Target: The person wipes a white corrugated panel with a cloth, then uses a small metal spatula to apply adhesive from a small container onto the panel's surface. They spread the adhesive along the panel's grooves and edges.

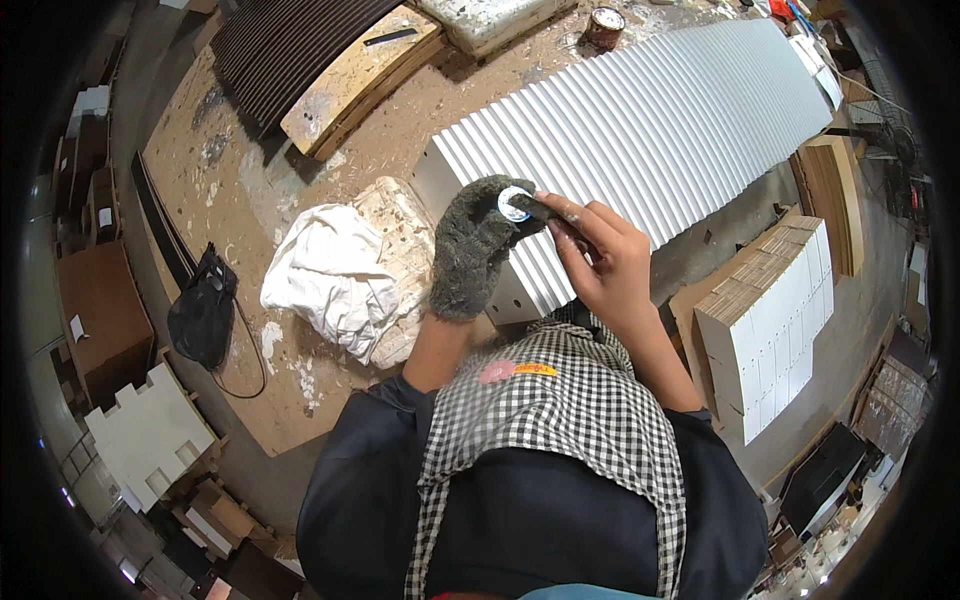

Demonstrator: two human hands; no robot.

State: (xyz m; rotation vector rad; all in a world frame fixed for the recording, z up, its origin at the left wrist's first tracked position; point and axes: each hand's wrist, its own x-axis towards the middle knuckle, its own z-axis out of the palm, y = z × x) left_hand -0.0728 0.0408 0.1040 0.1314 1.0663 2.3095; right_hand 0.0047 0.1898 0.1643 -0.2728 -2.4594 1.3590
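My left hand [468,245], in a dark grey knitted glove, is closed around a small round container with a blue rim and white contents [514,205]. Bare and pinched closed, my right hand [606,253] holds a small dark flat blade like a putty knife [535,208], its tip at the container. What the gloved fingers cover of the container is hidden. Just beyond both hands lies a long row of white panels [640,130], packed side by side with their edges up.
The worn brown worktable [230,190] carries a white cloth [330,265], a black bag [203,310], a curved wooden block [365,75], dark ribbed panels [290,50] and a tin [604,28]. White-faced stacked boards [775,320] stand at my right.
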